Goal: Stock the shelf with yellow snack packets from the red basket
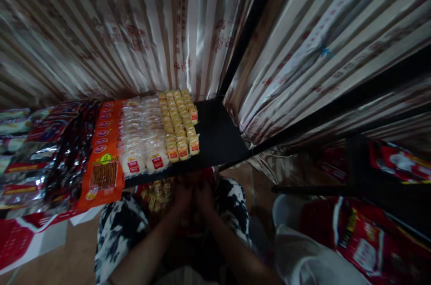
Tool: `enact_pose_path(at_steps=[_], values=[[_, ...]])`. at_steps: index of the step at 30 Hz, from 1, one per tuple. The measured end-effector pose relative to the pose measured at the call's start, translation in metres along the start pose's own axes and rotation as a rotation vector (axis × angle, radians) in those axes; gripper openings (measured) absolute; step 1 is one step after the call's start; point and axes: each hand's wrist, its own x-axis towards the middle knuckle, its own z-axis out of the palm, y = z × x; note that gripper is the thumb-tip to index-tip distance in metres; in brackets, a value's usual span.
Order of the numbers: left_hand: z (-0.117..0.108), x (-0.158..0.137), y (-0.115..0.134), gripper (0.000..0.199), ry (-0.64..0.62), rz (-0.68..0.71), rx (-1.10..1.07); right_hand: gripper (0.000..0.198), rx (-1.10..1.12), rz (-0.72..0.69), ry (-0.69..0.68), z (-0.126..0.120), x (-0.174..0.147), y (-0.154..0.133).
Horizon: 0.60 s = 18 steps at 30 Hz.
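My left hand [183, 194] and my right hand [204, 193] reach forward side by side between my knees, just below the front edge of a black shelf [220, 134]. Both are low over a dark red container, whose contents and edges are hard to make out. Deep shadow hides my fingers, so what they hold or touch does not show. Close to my left hand lie small yellow wrapped snack packs [156, 196], seemingly of the same sort as the rows of yellow packs [178, 119] on the shelf above.
Clear-wrapped white buns [143, 141], an orange snack bag [103, 155] and dark shiny packets [72, 141] fill the shelf's left side. Pleated printed sheeting [161, 29] hangs behind. At right are a black frame bar [310, 114], red bags [363, 240] and a pale sack [310, 258].
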Motion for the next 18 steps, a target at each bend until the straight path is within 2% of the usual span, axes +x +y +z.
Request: enact_pose_path(at_steps=[7,11,14,18], values=[[-0.016,-0.035,0.008,0.023,0.015,0.040,-0.168,0.030,0.034,-0.083,-0.037,-0.028,-0.032,-0.031],[-0.022,-0.051,0.022,0.012,0.022,0.057,-0.128,0.031,0.032,-0.138,-0.047,-0.049,-0.045,-0.045],[-0.024,-0.061,0.037,0.012,0.023,0.135,-0.089,0.032,0.050,-0.139,0.029,-0.064,-0.049,-0.055],[-0.024,-0.071,0.063,0.012,0.026,0.281,-0.108,0.044,0.103,-0.184,0.092,-0.082,-0.042,-0.069]])
